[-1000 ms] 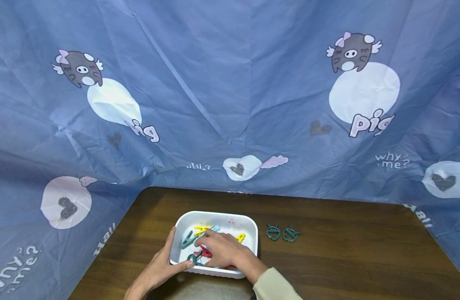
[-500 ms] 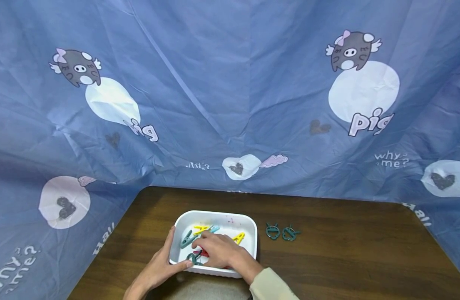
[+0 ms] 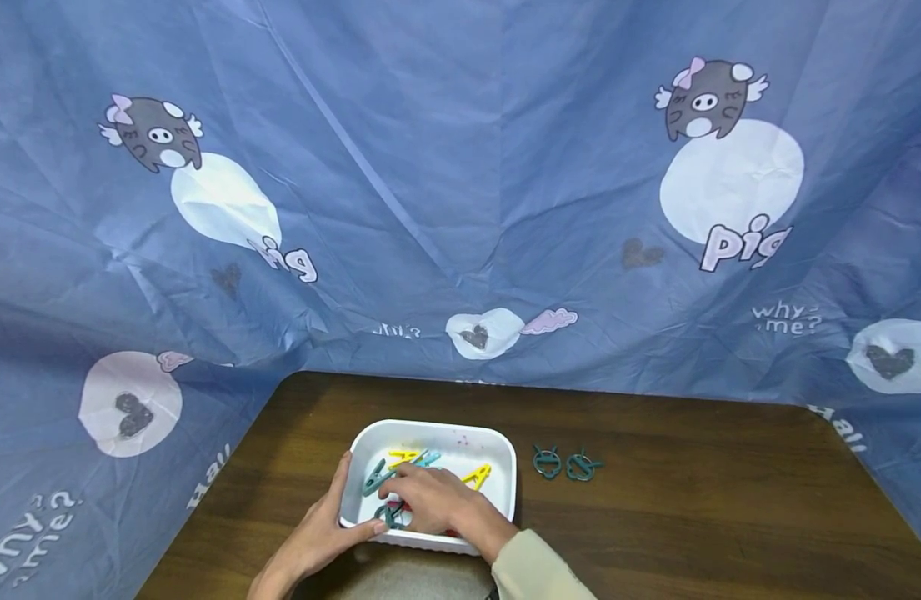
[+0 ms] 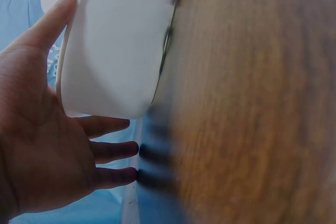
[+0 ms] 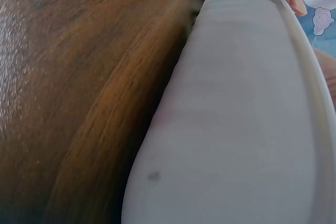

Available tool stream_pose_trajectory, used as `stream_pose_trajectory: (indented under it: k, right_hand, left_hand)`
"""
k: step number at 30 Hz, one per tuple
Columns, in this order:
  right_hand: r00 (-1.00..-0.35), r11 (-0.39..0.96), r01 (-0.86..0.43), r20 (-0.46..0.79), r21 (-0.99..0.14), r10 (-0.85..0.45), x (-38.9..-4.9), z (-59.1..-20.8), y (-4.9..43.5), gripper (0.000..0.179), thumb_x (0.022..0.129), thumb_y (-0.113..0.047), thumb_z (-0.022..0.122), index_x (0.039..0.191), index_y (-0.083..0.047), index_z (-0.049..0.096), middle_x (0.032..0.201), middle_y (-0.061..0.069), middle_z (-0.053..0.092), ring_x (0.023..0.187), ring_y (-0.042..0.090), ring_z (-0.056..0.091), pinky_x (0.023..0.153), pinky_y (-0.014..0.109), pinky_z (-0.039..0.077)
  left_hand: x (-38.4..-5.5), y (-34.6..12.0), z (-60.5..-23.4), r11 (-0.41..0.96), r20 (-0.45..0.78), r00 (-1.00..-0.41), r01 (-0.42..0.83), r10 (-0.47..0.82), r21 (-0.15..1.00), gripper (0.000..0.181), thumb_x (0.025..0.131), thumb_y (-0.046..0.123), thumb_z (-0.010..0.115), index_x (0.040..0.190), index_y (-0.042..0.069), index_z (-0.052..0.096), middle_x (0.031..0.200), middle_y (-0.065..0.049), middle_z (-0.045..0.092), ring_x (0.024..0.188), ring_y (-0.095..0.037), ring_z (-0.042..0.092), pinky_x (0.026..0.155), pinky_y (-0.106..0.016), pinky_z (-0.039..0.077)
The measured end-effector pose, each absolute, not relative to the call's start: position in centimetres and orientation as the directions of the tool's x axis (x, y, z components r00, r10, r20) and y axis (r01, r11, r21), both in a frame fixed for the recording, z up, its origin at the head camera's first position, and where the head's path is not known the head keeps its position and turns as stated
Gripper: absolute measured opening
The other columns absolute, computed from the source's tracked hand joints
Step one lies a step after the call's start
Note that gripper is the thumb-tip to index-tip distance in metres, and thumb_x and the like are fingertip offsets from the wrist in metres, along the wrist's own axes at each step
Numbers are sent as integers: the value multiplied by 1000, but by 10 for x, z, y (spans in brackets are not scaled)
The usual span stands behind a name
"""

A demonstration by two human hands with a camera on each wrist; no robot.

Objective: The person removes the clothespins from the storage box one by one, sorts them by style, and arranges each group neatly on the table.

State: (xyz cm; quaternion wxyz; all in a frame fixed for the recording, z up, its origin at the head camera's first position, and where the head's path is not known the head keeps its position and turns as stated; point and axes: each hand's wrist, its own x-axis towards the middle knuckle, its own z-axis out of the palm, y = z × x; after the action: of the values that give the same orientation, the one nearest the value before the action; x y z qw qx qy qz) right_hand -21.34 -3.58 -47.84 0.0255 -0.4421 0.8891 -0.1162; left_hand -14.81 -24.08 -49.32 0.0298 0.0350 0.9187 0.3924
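A white plastic tray (image 3: 430, 542) holds several small clips. My left hand (image 3: 317, 525) holds its near left corner, thumb at the front rim and fingers along the outer side. In the left wrist view three fingers (image 4: 114, 152) extend past the tray's end. My right hand (image 3: 439, 502) reaches inside, fingers bent down over the clips; a bit of red clip (image 3: 452, 532) shows under it. I cannot tell what its fingertips hold. Around it lie a green clothespin (image 3: 373, 479), a yellow clothespin (image 3: 477, 477), another yellow one (image 3: 403, 457), a light blue piece (image 3: 430, 459) and a dark green ring clip (image 3: 387, 517).
Two dark green ring clips (image 3: 565, 463) lie side by side on the brown wooden table (image 3: 693, 500), right of the tray. Blue printed fabric (image 3: 400, 208) hangs behind the table and along its left side.
My right hand has shifted slightly left within the tray, covering more of the red clip and exposing more of the right-hand yellow clothespin. My left hand keeps its hold on the corner.
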Motion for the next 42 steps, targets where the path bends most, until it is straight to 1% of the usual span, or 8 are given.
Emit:
stream_pose_trajectory:
  k: [7,14,20,26,34,42]
  right_hand:
    - [-596,573,-794,76,-203,-799,-214,-480,-38,39,83,-43,79,119,-32,69,114,-9,64,98,4,63,77,18,49]
    - [-589,569,-799,64,-192,-806,-213,-479,-40,36,84,-34,79,119,-32,70,115,-10,65,99,4,63,76,19,50]
    - [-583,568,-808,71,-155,-810,-213,-479,-42,33,84,-30,79,116,-33,71,111,-11,66,94,4,64,73,19,49]
    - [-580,568,-811,69,-141,-812,-212,-480,-43,31,85,-32,79,115,-34,71,110,-12,66,94,3,64,74,19,50]
    - [-576,565,-815,81,-126,-813,-212,-485,-44,31,85,-35,78,116,-33,71,110,-12,67,94,3,65,74,19,51]
    - [-582,571,-812,91,-125,-808,-213,-487,-45,27,87,-36,76,114,-35,72,109,-13,68,92,2,65,71,19,50]
  left_hand:
    - [-149,-240,-492,691,-17,-996,50,90,721,117,80,40,82,161,4,6,161,-27,31,133,-35,52,103,-44,46]
    - [-149,-239,-493,694,-18,-996,46,85,719,117,79,40,82,161,5,7,159,-28,33,131,-35,53,102,-45,46]
    - [-148,-240,-492,687,-20,-996,44,85,725,116,80,39,82,161,5,7,159,-29,34,130,-36,54,102,-47,46]
    - [-147,-241,-492,686,-29,-996,36,82,727,116,80,40,81,161,6,6,157,-30,36,128,-36,55,101,-48,47]
    - [-148,-241,-495,688,-21,-996,44,85,725,117,79,39,82,161,5,6,159,-29,34,128,-34,55,100,-42,47]
    - [-150,-240,-495,688,-14,-995,56,96,724,116,79,39,82,161,2,7,160,-29,31,133,-38,52,103,-47,46]
